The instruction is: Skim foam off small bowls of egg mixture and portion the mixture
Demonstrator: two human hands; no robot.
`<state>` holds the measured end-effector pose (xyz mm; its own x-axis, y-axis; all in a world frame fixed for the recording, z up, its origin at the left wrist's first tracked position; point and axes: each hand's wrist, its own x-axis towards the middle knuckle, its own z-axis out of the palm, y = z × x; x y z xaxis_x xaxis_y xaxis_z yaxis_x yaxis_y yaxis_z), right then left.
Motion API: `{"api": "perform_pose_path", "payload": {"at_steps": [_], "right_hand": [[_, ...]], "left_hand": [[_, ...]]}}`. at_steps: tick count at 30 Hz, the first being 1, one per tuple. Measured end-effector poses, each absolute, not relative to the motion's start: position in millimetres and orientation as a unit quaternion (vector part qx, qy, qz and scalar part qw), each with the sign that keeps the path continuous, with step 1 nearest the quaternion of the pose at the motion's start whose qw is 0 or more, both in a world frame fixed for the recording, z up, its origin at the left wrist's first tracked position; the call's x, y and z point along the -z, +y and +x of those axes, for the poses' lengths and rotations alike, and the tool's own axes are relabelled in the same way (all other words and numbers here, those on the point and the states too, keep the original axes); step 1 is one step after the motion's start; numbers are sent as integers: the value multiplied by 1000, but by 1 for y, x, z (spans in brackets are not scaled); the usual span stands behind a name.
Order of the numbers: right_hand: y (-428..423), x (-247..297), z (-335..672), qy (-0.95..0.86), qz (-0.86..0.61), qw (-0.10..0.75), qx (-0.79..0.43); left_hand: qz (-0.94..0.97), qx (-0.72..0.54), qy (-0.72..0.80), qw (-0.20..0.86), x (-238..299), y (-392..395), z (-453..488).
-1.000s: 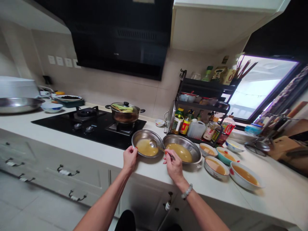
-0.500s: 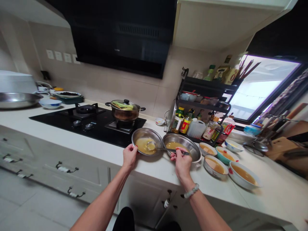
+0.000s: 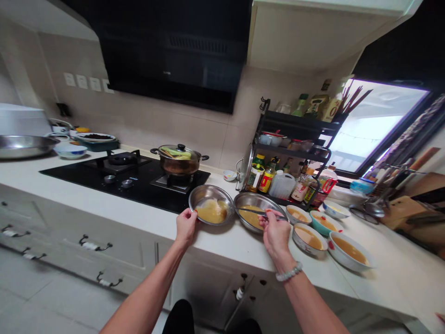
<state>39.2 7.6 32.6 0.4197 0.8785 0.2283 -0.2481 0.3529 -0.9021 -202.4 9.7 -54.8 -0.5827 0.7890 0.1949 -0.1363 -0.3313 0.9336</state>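
My left hand (image 3: 186, 226) pinches the near left rim of a steel bowl (image 3: 227, 197) holding yellowish liquid. The bowl rests on the counter, touching or nearly touching a second, larger steel bowl (image 3: 274, 204) with similar liquid. Above that second bowl, my right hand (image 3: 276, 232) is closed round the handle of a ladle (image 3: 252, 211). The handle points left towards the first bowl; its scoop is blurred and hard to make out. Right of my hand stand several filled bowls: a small white bowl (image 3: 298, 214), a green bowl (image 3: 326, 221), a patterned bowl (image 3: 309, 239) and a large white bowl (image 3: 352, 253).
Behind the first bowl, a lidded pot (image 3: 179, 162) stands on the black gas hob (image 3: 146, 188). A black rack (image 3: 292, 150) with bottles lines the wall. Knives and utensils (image 3: 399, 185) are at far right. A range hood (image 3: 170, 60) hangs overhead.
My right hand has moved right, drawing the ladle handle with it; the scoop, clear before in the left bowl, is now blurred. My left hand stays on the rim.
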Motion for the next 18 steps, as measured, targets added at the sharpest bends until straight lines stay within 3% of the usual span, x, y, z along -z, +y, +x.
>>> {"api": "perform_pose_path", "payload": {"at_steps": [9, 14, 18], "right_hand": [[18, -44, 108, -406, -465, 750, -236], [5, -34, 130, -504, -515, 676, -153], [-9, -26, 131, -639, -458, 614, -69]], "left_hand": [[336, -742, 492, 307, 53, 9, -202], [337, -747, 480, 314, 54, 9, -202], [345, -737, 490, 312, 54, 9, -202]]}}
